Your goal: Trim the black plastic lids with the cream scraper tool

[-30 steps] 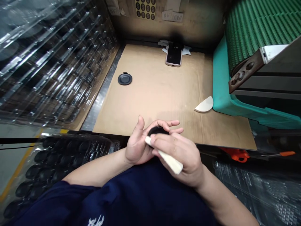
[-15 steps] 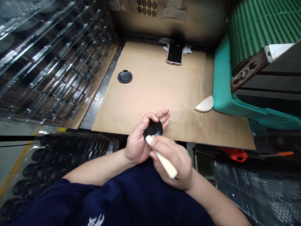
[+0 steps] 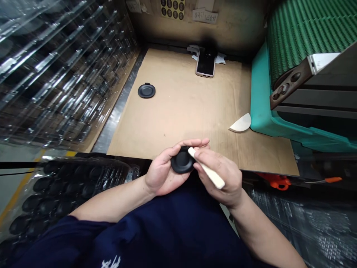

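Note:
My left hand (image 3: 164,169) cradles a round black plastic part (image 3: 182,160) with a shallow dished middle, its thumb on the rim and its fingers behind. In my right hand (image 3: 223,173) is a cream-coloured flat stick-like piece (image 3: 208,171), pinched between thumb and fingers. The tip of that piece lies at the upper right rim of the black part; whether it presses on it I cannot tell. A similar black part (image 3: 146,90) with a small tab lies on the cardboard at the left. Farther right rests a white half-round piece (image 3: 241,123).
Cardboard (image 3: 167,111) covers the bench. A phone (image 3: 205,66) lies at the back on crumpled white material. On the right stands a teal crate (image 3: 259,93) beside green ribbed matting (image 3: 306,29). Clear plastic trays (image 3: 64,74) are stacked at left; bagged black parts (image 3: 55,193) sit below.
The black part has turned so its dished face shows more fully. My right hand and the cream piece have moved up and right along its rim.

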A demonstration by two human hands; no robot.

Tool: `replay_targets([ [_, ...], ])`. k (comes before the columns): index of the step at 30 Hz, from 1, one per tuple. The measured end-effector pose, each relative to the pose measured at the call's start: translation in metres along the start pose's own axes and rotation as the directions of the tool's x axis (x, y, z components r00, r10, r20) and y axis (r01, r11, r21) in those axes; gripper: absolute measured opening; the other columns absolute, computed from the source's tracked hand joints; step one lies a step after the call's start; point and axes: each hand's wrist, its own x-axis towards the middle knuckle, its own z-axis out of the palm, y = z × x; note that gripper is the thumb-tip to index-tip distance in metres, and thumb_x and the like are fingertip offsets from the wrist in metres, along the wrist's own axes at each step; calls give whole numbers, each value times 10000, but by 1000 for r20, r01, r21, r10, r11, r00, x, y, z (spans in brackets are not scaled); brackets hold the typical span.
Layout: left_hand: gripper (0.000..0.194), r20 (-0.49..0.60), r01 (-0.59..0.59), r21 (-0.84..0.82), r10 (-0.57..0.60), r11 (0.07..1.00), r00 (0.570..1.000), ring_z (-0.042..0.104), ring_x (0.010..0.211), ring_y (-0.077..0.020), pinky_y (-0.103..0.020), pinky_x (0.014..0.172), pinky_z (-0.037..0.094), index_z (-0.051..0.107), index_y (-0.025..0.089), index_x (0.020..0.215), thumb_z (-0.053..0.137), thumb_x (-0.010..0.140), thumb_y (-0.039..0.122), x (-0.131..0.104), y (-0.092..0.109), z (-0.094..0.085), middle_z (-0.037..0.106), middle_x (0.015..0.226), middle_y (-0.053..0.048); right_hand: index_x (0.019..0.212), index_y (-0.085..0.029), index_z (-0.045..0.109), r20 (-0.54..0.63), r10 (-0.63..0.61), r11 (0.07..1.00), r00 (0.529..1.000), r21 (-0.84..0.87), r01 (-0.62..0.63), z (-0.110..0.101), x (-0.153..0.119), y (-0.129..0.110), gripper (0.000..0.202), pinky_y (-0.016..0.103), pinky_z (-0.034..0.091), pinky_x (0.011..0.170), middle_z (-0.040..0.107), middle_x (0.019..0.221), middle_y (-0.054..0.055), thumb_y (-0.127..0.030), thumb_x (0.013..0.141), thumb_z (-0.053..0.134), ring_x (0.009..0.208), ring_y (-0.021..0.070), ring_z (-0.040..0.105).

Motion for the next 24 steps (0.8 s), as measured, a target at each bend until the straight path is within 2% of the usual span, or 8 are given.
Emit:
replay_targets([
  [4, 390, -22, -72, 22, 73, 997, 997, 399, 1484, -332, -489, 1270, 226, 718, 118, 1088, 391, 1014, 317, 3, 0, 1, 549, 1494, -164, 1346, -126, 580, 74, 1, 984, 997, 178, -14, 14, -7, -16, 457, 369, 633, 954, 726, 1227, 149, -43, 898, 616, 1146, 226, 709],
  [7, 481, -7, -72, 22, 72, 997, 997, 388, 1490, -338, -487, 1269, 223, 717, 127, 1058, 348, 1040, 435, 3, 1, 4, 533, 1509, -160, 1300, -120, 609, 80, -13, 965, 997, 263, -9, 15, -7, -25, 399, 332, 637, 923, 739, 1178, 142, -71, 904, 636, 1099, 211, 724],
  [10, 589, 25, -52, 13, 52, 999, 998, 375, 1495, -351, -499, 1267, 225, 715, 119, 1085, 283, 1046, 517, 2, 2, 5, 521, 1518, -171, 1319, -144, 601, 78, 32, 976, 996, 212, -47, 6, -2, -22, 428, 345, 635, 908, 733, 1191, 134, -85, 899, 662, 1100, 213, 716],
  [15, 479, 65, 41, 24, -43, 999, 997, 391, 1489, -325, -487, 1273, 217, 649, 95, 1304, 324, 1033, 317, 0, 0, 1, 523, 1521, -164, 1335, -183, 604, 174, 4, 1000, 985, -2, -4, -8, 5, -10, 422, 443, 596, 945, 707, 1272, 124, -84, 926, 598, 1131, 252, 687],
  [18, 476, 66, 17, 29, -19, 999, 998, 371, 1500, -326, -482, 1274, 223, 661, 86, 1288, 329, 1010, 285, 0, -1, -2, 515, 1529, -162, 1332, -161, 608, 212, 60, 990, 976, -139, -30, -12, 6, -12, 424, 422, 598, 862, 722, 1229, 130, -78, 916, 599, 1045, 252, 702],
  [21, 469, 51, -10, 51, 8, 999, 999, 382, 1491, -341, -496, 1274, 213, 666, 94, 1284, 352, 1003, 299, 1, -1, -3, 507, 1536, -160, 1309, -147, 612, 289, 74, 994, 955, -99, -47, -12, 5, -17, 395, 409, 602, 829, 735, 1187, 134, -74, 924, 560, 991, 241, 710],
  [24, 479, 40, 50, 43, -52, 998, 998, 382, 1492, -333, -494, 1269, 221, 636, 101, 1335, 352, 1010, 309, 1, -1, -4, 501, 1542, -159, 1313, -156, 605, 261, 24, 1000, 965, -21, -19, -12, 7, -17, 397, 428, 593, 904, 722, 1224, 130, -65, 933, 536, 1082, 249, 693],
])
